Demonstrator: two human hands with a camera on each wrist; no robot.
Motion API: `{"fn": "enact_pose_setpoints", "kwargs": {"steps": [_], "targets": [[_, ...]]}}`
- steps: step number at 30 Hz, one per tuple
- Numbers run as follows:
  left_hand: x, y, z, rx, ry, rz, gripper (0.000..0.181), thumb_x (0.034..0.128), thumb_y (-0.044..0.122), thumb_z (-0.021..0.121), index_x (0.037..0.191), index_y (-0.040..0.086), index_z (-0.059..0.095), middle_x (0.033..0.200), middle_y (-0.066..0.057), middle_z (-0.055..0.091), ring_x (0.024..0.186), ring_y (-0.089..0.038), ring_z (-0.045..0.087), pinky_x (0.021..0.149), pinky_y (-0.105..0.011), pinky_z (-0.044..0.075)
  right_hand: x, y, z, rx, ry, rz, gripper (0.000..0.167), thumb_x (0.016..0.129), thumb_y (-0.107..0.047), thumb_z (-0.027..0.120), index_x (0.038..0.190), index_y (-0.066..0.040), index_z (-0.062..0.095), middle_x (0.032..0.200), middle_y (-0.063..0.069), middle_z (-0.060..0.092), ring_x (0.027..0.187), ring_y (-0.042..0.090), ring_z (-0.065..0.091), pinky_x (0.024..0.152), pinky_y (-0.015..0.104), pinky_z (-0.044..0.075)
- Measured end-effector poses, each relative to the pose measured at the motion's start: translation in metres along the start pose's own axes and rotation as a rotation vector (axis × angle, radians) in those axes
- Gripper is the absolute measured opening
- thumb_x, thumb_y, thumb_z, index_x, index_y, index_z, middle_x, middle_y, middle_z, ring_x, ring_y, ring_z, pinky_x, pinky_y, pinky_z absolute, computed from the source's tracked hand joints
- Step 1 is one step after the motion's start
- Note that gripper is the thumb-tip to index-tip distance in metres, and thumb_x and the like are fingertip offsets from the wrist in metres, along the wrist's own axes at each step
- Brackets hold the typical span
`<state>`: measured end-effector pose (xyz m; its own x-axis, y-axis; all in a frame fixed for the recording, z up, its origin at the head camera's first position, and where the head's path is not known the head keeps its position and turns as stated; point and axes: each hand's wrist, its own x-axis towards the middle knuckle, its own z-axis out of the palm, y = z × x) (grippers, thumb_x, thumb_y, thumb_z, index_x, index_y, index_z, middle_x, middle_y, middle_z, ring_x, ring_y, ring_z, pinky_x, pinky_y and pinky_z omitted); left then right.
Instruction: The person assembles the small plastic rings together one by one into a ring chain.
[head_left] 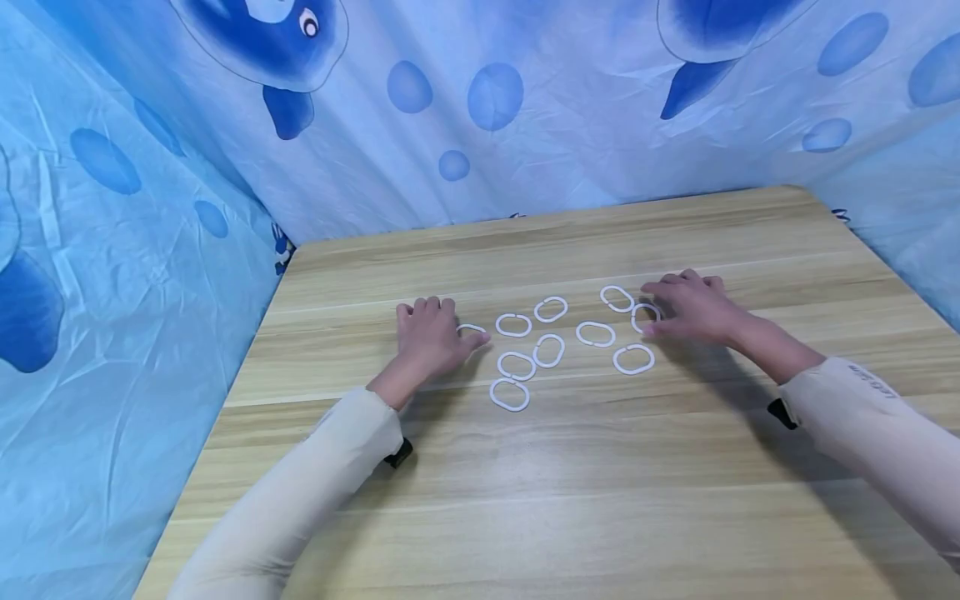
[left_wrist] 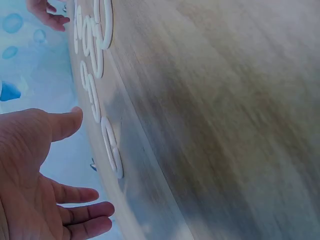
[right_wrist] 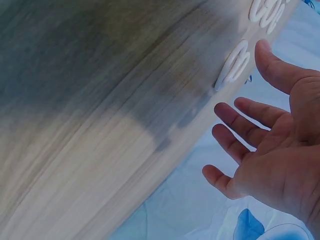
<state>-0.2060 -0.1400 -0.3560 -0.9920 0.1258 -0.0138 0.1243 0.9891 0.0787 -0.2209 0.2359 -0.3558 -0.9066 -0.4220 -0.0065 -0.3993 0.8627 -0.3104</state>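
Note:
Several thin white oval rings, some with a small gap in the side, lie flat across the middle of the wooden table. My left hand (head_left: pixel 431 337) hovers over the left end of the group, partly hiding one ring (head_left: pixel 471 326). Its thumb is spread away from the fingers, and the left wrist view shows nothing in the palm, with a white ring (left_wrist: pixel 105 137) just beyond. At the right end, my right hand (head_left: pixel 693 308) has thumb and fingers spread about another ring (head_left: pixel 633 319). In the right wrist view its palm holds nothing; a ring (right_wrist: pixel 226 67) lies past the fingertips.
The wooden table (head_left: pixel 570 492) reaches back to a blue curtain (head_left: pixel 540 158) printed with whales and bubbles. More curtain (head_left: pixel 97 275) hangs along the left side. Two rings (head_left: pixel 501 367) at the front left touch or nearly touch each other.

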Motion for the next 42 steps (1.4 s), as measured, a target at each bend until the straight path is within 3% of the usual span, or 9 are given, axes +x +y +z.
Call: {"fn": "enact_pose_setpoints", "kwargs": {"steps": [6,17,25,36,42], "targets": [[0.004,0.006,0.003,-0.008,-0.047,0.007,0.062,0.0836,0.068,0.056,0.099,0.008,0.052,0.093,-0.007,0.052,0.089,-0.026,0.045,0.087,-0.043,0.027,0.003,0.0,0.003,-0.023,-0.001,0.006,0.069,0.079,-0.034,0.078,0.132,0.001,0.053,0.123,0.026,0.055,0.116,0.046,0.043,0.089,0.068,0.027],[0.01,0.011,0.011,0.002,-0.044,0.019,0.06,0.0828,0.065,0.061,0.102,0.008,0.054,0.097,-0.007,0.055,0.091,-0.026,0.048,0.088,-0.042,0.029,0.007,0.002,0.013,-0.053,0.019,-0.01,0.059,0.08,-0.032,0.078,0.124,0.002,0.06,0.109,0.02,0.059,0.102,0.04,0.05,0.087,0.067,0.029],[0.012,0.012,0.012,-0.054,-0.022,0.017,0.049,0.0818,0.056,0.068,0.087,0.01,0.052,0.085,-0.005,0.052,0.084,-0.025,0.046,0.087,-0.042,0.029,0.007,0.005,0.02,-0.025,0.072,-0.024,0.05,0.078,-0.028,0.08,0.116,-0.001,0.064,0.103,0.017,0.06,0.094,0.036,0.053,0.087,0.065,0.03],[0.014,0.012,0.007,-0.12,-0.087,-0.04,0.05,0.0738,0.052,0.077,0.073,0.009,0.052,0.076,-0.007,0.055,0.077,-0.027,0.05,0.083,-0.041,0.03,0.009,0.002,0.021,0.014,0.052,0.007,0.043,0.077,-0.024,0.08,0.105,-0.001,0.058,0.104,0.017,0.059,0.1,0.037,0.051,0.088,0.065,0.028],[0.013,0.012,0.006,-0.099,-0.062,-0.021,0.044,0.074,0.048,0.074,0.066,0.01,0.052,0.077,-0.006,0.054,0.077,-0.026,0.049,0.082,-0.041,0.03,0.009,-0.001,0.021,-0.037,0.056,-0.022,0.045,0.077,-0.022,0.08,0.11,0.0,0.06,0.106,0.018,0.061,0.101,0.037,0.051,0.093,0.067,0.025]]}}
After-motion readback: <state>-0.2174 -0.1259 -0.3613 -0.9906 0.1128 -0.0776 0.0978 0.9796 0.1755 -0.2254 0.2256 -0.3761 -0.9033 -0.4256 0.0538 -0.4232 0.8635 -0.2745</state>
